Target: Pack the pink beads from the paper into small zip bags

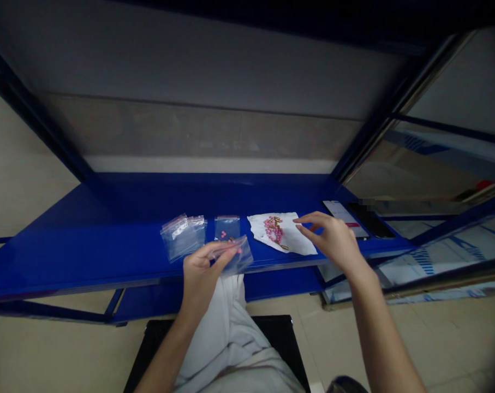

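Note:
My left hand pinches a small clear zip bag at the front of the blue shelf, with a few pink and brown pieces inside. My right hand hangs open over the right edge of a crumpled white paper, its fingertips close to the paper. On that paper lies a heap of pink tablets mixed with brown capsules. Further left stand a stack of clear zip bags and another clear bag holding a few pink tablets.
The blue metal shelf runs across the view on dark blue uprights. A phone and a white printed card lie at its right. Below are my light trousers, a black seat and a tiled floor.

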